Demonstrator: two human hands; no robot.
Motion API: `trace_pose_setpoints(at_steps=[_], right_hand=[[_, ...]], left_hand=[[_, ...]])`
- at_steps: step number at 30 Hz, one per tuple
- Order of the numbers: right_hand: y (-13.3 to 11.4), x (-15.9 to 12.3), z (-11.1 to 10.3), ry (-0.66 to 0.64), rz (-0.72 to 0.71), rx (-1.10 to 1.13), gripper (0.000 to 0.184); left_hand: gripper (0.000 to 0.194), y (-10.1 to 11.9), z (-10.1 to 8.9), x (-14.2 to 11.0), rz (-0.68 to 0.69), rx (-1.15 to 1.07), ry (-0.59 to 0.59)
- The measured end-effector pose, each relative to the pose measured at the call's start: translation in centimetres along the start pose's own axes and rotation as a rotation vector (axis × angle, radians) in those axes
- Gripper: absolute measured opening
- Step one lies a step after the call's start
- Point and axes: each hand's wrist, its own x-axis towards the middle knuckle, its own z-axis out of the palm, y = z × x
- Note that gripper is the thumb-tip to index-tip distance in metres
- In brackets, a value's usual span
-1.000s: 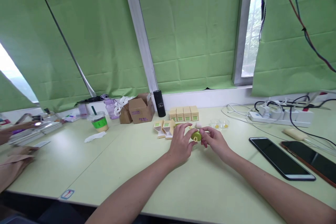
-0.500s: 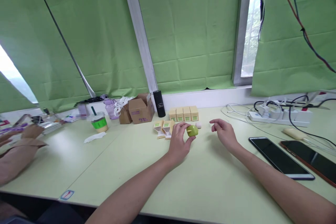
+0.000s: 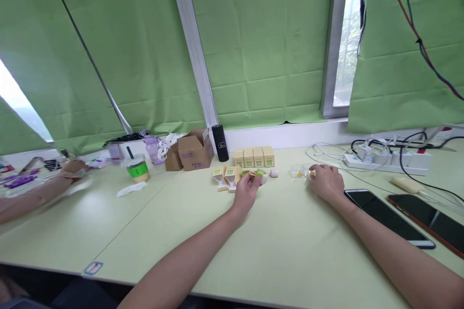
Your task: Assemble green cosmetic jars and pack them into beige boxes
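My left hand [image 3: 245, 199] is closed on a small green rounded case [image 3: 260, 174]. Its green parts now appear spread apart, with something white showing at the right side; the fingers hide the rest. On the table to the right, my right hand [image 3: 327, 183] has its fingertips around a small clear plastic container [image 3: 307, 173] with a yellow spot. Beside that stands another clear plastic container [image 3: 297, 172], also marked yellow. A small pale pink piece [image 3: 274, 173] lies between my hands. Two opened cardboard boxes [image 3: 225, 176] stand just behind my left hand.
Several small closed boxes [image 3: 253, 156] stand in a row behind. A black bottle [image 3: 219, 143], a brown carton [image 3: 195, 150] and a drink cup [image 3: 137, 169] are farther left. Two phones [image 3: 387, 217] and a power strip [image 3: 387, 160] lie right. Another person's arm [image 3: 39, 188] reaches in at left.
My right hand has moved right and down to the clear containers, which now show on the table. My left hand has turned the green case, and its parts look separated.
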Motion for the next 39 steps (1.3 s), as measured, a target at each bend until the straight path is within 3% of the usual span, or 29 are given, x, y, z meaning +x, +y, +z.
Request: trace_pose_setpoints(at_steps=[14, 17, 20, 24, 28, 33, 36, 39], right_hand=[[-0.1, 0.7, -1.3, 0.000, 0.061, 0.052, 0.019], [-1.4, 0.5, -2.3, 0.097, 0.005, 0.124, 0.016], [-3.6, -0.7, -3.2, 0.162, -0.128, 0.365, 0.015], [-7.0, -3.7, -3.7, -0.143, -0.193, 0.773, 0.028], [-9.1, -6.4, -3.4, -0.344, -0.256, 0.908, 0.041], [-9.4, -7.3, -2.8, -0.475, -0.283, 0.817, 0.048], [-9.3, -7.3, -2.7, -0.477, -0.257, 0.765, 0.057], [-9.2, -7.1, -2.5, -0.470, -0.236, 0.783, 0.048]], left_hand=[[0.054, -0.7, -0.4, 0.4, -0.167, -0.260, 0.059], [0.052, -0.7, -0.4, 0.4, -0.168, -0.272, 0.073], [0.053, -0.7, -0.4, 0.4, -0.156, -0.244, 0.117], [0.055, -0.6, -0.6, 0.4, -0.133, -0.186, 0.174], [0.055, -0.5, -0.6, 0.4, -0.113, -0.126, 0.193], [0.054, -0.3, -0.4, 0.3, -0.075, -0.044, 0.181], [0.053, -0.2, -0.4, 0.2, -0.061, -0.008, 0.177], [0.052, -0.2, -0.5, 0.2, -0.055, 0.037, 0.178]])
